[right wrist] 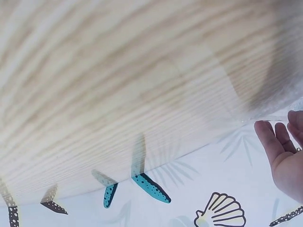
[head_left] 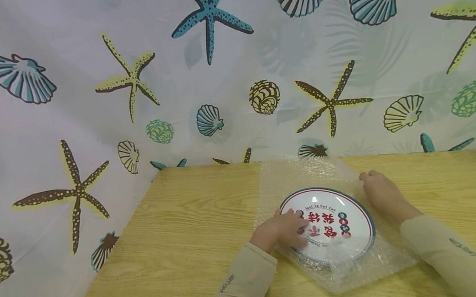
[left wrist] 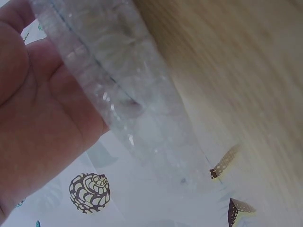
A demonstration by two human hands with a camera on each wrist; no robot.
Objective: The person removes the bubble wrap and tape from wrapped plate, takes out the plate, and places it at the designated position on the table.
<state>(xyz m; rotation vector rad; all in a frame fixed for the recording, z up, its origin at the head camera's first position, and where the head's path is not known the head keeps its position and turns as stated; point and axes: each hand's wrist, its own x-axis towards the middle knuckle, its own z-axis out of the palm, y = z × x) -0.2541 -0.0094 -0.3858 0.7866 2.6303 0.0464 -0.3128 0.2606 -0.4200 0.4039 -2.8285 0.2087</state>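
Broad table to the left, then the left hand, fingers spread, resting on the plate amid bubble wrap reaching the table's far edge — and the right hand pinches the wrap's side, apparently adjusting it, the next move wanting a steady plate, with room rightward.

Plate lies partly inside bubble wrap on table.
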